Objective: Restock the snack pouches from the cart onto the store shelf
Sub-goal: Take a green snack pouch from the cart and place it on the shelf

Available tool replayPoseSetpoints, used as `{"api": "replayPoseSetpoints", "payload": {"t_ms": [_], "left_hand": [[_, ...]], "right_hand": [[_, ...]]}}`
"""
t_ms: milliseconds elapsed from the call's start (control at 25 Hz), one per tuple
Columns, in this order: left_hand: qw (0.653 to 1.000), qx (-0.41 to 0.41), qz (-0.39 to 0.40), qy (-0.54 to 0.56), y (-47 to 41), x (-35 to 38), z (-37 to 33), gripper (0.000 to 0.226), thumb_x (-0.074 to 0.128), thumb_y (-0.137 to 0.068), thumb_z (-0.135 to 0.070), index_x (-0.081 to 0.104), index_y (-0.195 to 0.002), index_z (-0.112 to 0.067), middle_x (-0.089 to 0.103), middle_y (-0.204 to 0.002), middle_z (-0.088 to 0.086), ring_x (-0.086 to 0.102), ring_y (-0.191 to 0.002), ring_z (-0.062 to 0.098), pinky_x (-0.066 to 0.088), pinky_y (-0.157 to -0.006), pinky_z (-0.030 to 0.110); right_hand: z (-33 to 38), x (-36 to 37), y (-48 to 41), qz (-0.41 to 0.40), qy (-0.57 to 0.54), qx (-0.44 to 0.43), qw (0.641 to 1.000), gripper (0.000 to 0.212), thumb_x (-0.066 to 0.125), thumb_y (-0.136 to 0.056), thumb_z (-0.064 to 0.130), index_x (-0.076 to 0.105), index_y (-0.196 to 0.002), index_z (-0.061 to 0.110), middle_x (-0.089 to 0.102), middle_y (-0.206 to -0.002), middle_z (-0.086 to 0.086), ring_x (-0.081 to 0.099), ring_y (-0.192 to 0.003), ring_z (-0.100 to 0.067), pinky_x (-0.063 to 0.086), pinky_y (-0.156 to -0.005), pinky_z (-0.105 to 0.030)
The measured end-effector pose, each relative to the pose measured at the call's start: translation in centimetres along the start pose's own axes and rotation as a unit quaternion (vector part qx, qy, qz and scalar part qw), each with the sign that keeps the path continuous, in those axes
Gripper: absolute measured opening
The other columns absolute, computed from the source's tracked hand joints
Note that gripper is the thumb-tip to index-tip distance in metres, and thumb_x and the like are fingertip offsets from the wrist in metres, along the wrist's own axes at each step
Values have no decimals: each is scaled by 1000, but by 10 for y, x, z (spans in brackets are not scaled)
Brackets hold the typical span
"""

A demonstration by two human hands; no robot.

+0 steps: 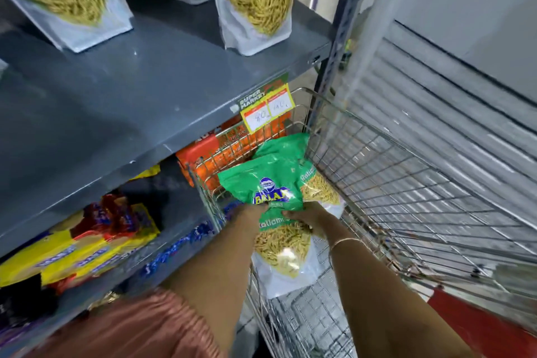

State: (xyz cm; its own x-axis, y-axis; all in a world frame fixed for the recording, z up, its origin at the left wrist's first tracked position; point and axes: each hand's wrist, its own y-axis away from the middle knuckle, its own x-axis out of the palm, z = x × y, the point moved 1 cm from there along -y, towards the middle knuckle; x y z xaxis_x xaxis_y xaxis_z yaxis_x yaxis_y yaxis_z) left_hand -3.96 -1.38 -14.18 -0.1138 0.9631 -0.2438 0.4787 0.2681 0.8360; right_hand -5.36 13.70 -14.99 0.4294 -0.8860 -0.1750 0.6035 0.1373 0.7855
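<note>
Inside the wire cart (406,171), head view: left hand (255,212) and right hand (305,215) both closed on 1 green snack pouch (270,186) — raised above other pouches (286,253). 2 pouches (255,0) stand upright on the grey shelf (145,81) — price tag (267,109) at its edge.

Even overhead store light, moderately bright. Soft shadow under grey shelf (162,90), lower tier dim at left. Glare on clear window of snack pouch (286,256) and on cart wires (406,171). Wide-angle bowing at edges. Near arms and far-left packets soft with blur
</note>
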Motion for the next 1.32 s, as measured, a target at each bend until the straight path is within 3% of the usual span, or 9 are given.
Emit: {"api": "replayPoseSetpoints", "payload": {"t_ms": [200, 320, 400, 560, 720, 880, 1000, 1120, 1320], "left_hand": [[993, 52, 44, 94, 44, -4, -14, 49, 65, -83, -4, 50, -130, 5, 52, -138, 18, 49, -106, 16, 36, -83, 28], [988, 98, 70, 93, 84, -22, -41, 53, 68, -82, -7, 49, -130, 6, 48, -142, 15, 49, -122, 19, 43, -89, 23], [981, 132, 104, 96, 119, -40, -68, 52, 65, -85, -9, 47, -131, 7, 48, -142, 13, 47, -118, 18, 46, -79, 13], [955, 250, 105, 116, 185, -85, -121, 50, 67, -82, -3, 50, -129, 2, 54, -134, 8, 55, -110, 21, 41, -78, 21], [933, 325, 17, 154, 234, -151, -160, 52, 75, -74, -3, 55, -121, 1, 62, -127, 15, 52, -91, 15, 45, -73, 23], [906, 363, -24, 216, 243, -218, -182, 51, 72, -78, -6, 52, -125, -2, 62, -126, 9, 60, -113, 27, 43, -82, 29], [895, 376, -88, 222, 237, -259, -197, 54, 75, -75, -11, 54, -125, -4, 62, -129, 11, 60, -116, 29, 50, -93, 37], [877, 388, -168, 227, 228, -284, -207, 50, 79, -71, -10, 59, -116, -2, 65, -123, 18, 64, -110, 30, 52, -93, 40], [867, 398, -234, 187, 200, -288, -195, 47, 80, -70, -11, 63, -112, 0, 67, -120, 18, 64, -109, 30, 51, -90, 35]], "right_hand": [[19, -19, 51, -42, -28, -62, 997, 45, 65, -77, -6, 52, -119, -14, 63, -106, -29, 57, -82, -23, 50, -76, -36], [53, -34, 84, -73, -29, -142, 987, 46, 63, -75, -14, 51, -119, -17, 77, -83, -11, 65, -58, -5, 55, -60, -17], [88, -44, 114, -86, -13, -190, 978, 43, 64, -75, -13, 53, -116, -15, 74, -94, -19, 64, -55, 1, 54, -55, -10], [162, -49, 179, -81, -5, -273, 959, 52, 72, -72, -2, 52, -121, -1, 59, -125, -22, 64, -99, -27, 48, -99, -49], [239, -24, 217, -69, 33, -358, 931, 35, 73, -72, 5, 63, -104, 13, 66, -114, -14, 70, -83, -10, 52, -94, -41], [311, 18, 224, -54, 55, -402, 912, 44, 76, -71, 12, 59, -110, 2, 67, -103, -13, 66, -88, -19, 52, -91, -43], [351, 46, 219, -17, 56, -418, 907, 30, 78, -69, 16, 59, -91, 7, 66, -81, -3, 62, -65, -11, 54, -69, -36], [373, 69, 207, 12, 9, -437, 900, 41, 75, -71, 5, 57, -108, 3, 66, -110, -8, 59, -95, -20, 45, -98, -35], [371, 90, 172, 1, 15, -424, 905, 71, 74, -73, 10, 37, -133, 1, 47, -135, -7, 41, -127, -22, 33, -101, -27]]}}
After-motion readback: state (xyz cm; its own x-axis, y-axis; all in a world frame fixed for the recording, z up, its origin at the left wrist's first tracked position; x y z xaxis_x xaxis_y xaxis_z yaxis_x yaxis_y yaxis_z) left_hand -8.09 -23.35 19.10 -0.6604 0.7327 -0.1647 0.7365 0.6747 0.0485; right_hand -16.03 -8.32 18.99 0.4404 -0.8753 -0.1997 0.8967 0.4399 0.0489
